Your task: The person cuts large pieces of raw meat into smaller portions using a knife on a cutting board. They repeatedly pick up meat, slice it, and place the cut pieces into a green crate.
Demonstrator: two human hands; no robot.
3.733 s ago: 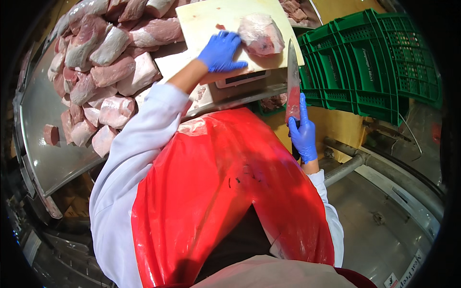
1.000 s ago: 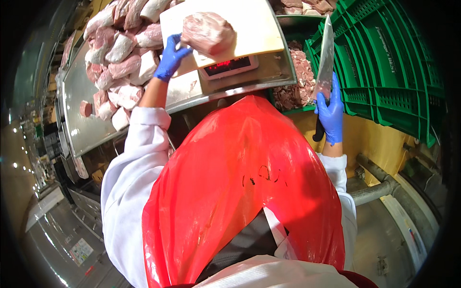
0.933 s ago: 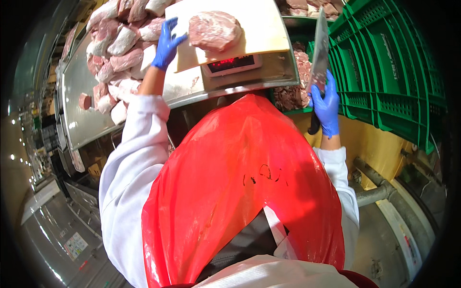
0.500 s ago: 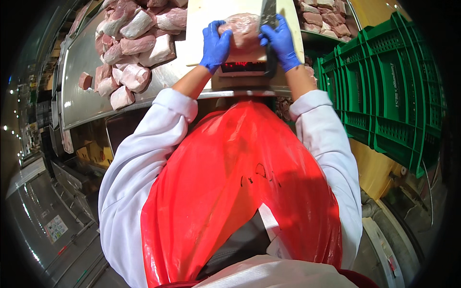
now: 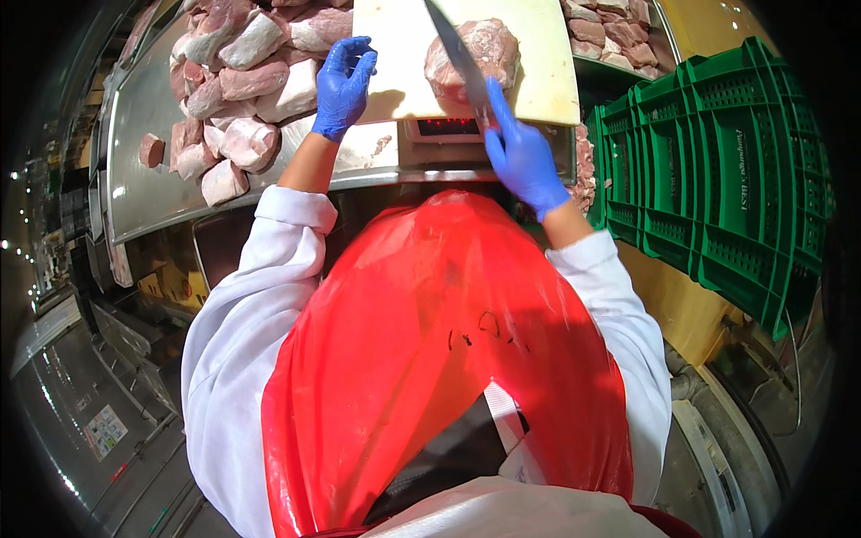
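While your right hand (image 5: pixel 527 164) clasps the knife (image 5: pixel 462 60), forefinger extended, meat (image 5: pixel 495 56) lies beneath. Your left hand (image 5: pixel 343 96) has loosely spread fingers.

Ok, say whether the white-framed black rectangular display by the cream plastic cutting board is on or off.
On: the display shows lit red characters under the cutting board edge.

Long knife (image 5: pixel 460 56) aslant over rounded pink meat chunk (image 5: pixel 495 56) on pale board (image 5: pixel 549 67)
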